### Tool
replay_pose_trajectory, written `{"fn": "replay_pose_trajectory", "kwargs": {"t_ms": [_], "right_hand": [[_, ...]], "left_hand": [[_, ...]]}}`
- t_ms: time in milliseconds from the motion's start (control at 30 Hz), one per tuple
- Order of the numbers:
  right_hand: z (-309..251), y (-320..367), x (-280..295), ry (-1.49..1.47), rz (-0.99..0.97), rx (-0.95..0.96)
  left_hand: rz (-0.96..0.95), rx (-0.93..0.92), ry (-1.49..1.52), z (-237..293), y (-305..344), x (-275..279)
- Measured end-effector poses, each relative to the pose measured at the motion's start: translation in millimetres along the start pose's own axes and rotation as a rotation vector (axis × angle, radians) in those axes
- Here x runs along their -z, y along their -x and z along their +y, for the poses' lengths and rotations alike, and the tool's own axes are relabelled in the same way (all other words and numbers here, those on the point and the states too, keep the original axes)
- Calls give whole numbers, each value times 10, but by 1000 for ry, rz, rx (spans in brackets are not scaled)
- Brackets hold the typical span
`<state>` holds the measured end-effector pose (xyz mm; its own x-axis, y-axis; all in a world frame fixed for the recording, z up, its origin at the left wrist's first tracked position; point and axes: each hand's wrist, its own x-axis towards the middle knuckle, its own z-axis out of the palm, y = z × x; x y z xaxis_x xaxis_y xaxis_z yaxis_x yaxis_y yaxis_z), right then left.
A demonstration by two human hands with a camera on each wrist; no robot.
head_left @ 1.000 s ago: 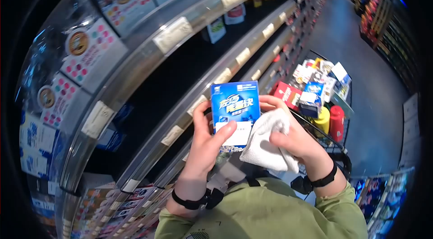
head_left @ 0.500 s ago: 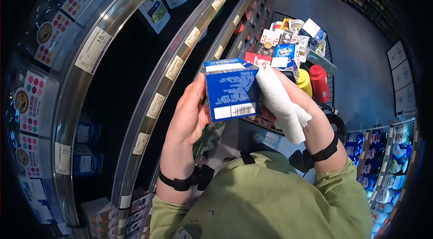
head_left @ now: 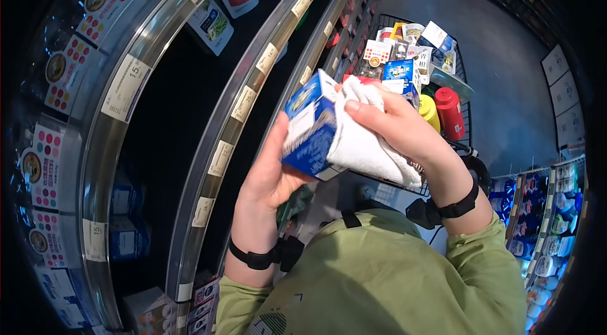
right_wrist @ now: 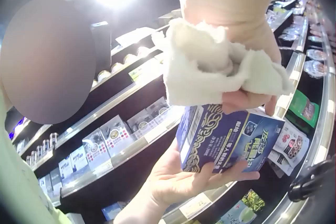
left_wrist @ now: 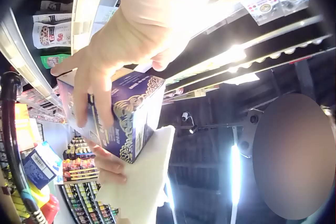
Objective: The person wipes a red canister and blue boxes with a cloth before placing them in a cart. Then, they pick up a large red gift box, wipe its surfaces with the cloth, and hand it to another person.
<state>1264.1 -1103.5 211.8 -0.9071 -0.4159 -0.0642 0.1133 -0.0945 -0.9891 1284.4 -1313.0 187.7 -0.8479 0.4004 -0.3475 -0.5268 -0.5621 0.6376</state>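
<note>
My left hand (head_left: 267,177) grips a blue printed cardboard box (head_left: 310,139) from its left side, in front of the shelves. The box is tilted in the head view, and its lettered faces also show in the left wrist view. A white cloth (head_left: 372,148) lies spread against the right side of the box. My right hand (head_left: 408,126) holds that cloth, thumb on top, pressing it to the box. In the right wrist view the bunched cloth (right_wrist: 199,77) covers much of the right hand, above the box (right_wrist: 220,140).
Shelves with price-tag rails (head_left: 237,107) run along the left, with pouches (head_left: 212,24) and more blue boxes (head_left: 123,234) on them. Beyond my right hand stands a loaded cart (head_left: 465,73) holding packages, a red bottle (head_left: 449,114) and a yellow one (head_left: 429,112). The aisle floor (head_left: 506,63) lies to its right.
The box has turned from its front face to a barcoded side, then tilted. The cloth has moved from hanging beside the box to lying flat over its right side. The head view has shifted.
</note>
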Motion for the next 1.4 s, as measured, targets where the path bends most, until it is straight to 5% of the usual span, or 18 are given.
{"fn": "replay_pose_trajectory", "kwargs": {"t_ms": [100,200,300,367,433,633,867,1400], "right_hand": [[-69,-68,0,189,88,143],[-227,-127,-40,-385,134,291],[-110,-39,-71,-259,27,259],[-92,73,-243,-228,-119,219],[27,-62,-283,210,-106,559],[-76,-54,-258,-33,-175,386],[-144,-199,-195,-319,-276,372],[-202,-302,-315,-292,-323,366]], "left_hand": [[-177,-21,120,-79,21,88],[-454,-92,634,-55,46,169],[-548,3,1200,-7,121,-7],[-416,-174,1078,-24,175,-130],[-421,-204,879,-107,143,-135],[-325,-251,672,-314,112,-184],[-507,-159,1165,-351,85,-39],[-540,-224,1054,-266,132,87]]}}
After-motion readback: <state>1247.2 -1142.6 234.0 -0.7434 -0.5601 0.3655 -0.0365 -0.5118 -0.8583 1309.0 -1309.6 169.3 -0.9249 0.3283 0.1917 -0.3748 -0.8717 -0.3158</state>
